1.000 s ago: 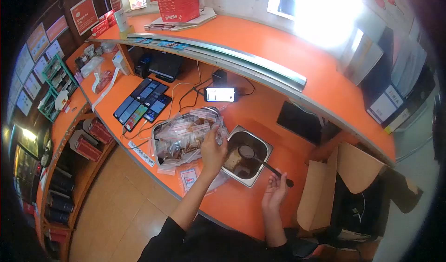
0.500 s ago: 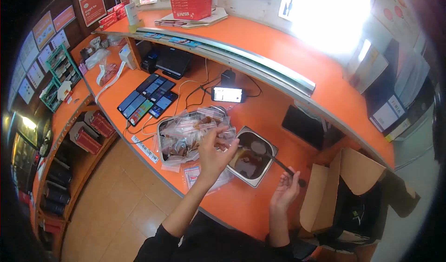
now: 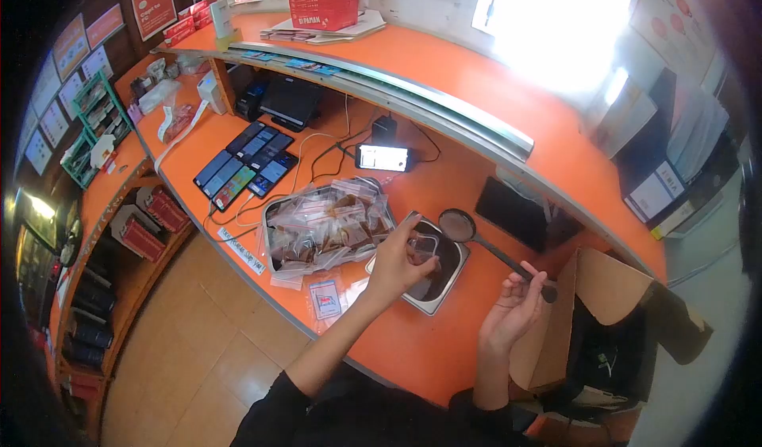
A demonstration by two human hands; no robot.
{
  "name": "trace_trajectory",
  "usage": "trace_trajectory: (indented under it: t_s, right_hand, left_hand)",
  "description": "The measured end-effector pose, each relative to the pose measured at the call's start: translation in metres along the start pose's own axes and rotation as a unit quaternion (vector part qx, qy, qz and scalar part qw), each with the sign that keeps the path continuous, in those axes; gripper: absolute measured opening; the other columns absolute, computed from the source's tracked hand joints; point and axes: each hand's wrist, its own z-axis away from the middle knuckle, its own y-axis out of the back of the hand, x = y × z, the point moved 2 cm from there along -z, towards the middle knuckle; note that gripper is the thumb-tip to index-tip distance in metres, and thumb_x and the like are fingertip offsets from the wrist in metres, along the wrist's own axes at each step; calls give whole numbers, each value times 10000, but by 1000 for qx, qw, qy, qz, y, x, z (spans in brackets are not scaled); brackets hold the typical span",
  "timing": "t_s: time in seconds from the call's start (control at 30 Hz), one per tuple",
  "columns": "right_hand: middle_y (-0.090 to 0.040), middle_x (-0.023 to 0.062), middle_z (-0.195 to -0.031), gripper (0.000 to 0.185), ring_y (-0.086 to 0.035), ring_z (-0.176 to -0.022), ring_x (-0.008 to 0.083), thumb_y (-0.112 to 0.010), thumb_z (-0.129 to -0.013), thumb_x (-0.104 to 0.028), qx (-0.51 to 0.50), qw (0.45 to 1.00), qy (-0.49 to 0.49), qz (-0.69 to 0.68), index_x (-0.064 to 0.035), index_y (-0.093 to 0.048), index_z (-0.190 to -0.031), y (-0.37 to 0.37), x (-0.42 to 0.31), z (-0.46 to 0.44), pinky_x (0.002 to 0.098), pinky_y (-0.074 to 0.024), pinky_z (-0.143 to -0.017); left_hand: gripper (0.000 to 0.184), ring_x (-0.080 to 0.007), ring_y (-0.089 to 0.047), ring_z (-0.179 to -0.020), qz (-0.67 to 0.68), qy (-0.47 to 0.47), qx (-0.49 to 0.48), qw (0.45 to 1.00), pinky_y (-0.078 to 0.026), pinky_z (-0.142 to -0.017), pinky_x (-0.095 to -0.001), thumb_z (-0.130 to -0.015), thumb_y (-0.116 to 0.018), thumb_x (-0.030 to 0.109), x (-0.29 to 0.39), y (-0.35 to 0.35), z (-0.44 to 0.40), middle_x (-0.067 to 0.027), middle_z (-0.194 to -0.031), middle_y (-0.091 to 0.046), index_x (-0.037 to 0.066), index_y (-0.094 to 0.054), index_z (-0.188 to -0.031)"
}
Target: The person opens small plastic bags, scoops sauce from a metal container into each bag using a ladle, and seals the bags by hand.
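My left hand (image 3: 399, 266) is closed on a small clear plastic bag (image 3: 423, 246), held over a metal container (image 3: 448, 284) of dark brown contents. In my right hand (image 3: 512, 308) is the handle of a black ladle (image 3: 458, 226), its round bowl raised above the container's back right edge. Left of the container, a metal tray (image 3: 268, 250) holds a heap of small zip bags (image 3: 325, 221) with brown contents. A flat bag with a blue-and-red label (image 3: 325, 299) lies in front of the tray.
Several phones (image 3: 246, 165) and cables lie at the left of the orange counter (image 3: 444, 344). Another lit phone (image 3: 382, 157) stands behind the tray. A black tablet (image 3: 510, 213) lies under the raised shelf. At the right is an open cardboard box (image 3: 548, 320).
My left hand has moved right, from the bag heap to over the container, with the clear bag. My right hand has lifted the ladle out of the container and moved right.
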Motion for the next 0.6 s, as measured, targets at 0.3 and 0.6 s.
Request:
trace_trajectory:
  t_s: [0.3,0.6]
  right_hand:
    - [-638,61,-729,425,-597,-615,102,-484,-1065,-341,-22,991,86,96,47,-653,-1021,1,-1,3,218,-499,-590]
    - [-626,73,-743,431,-590,-627,122,-466,-1068,-355,-82,967,206,127,28,-653,-1004,-10,-16,3,228,-486,-573]
  left_hand:
    - [857,-124,-637,-660,14,-6,-8,1000,-536,-606,-261,-673,-884,150,12,-11,-6,-131,-1023,-649,40,-480,-1421]
    - [831,-111,-640,-638,23,-16,-15,999,-530,-585,-253,-689,-865,137,9,-19,-8,-96,-982,-658,52,-486,-1424]
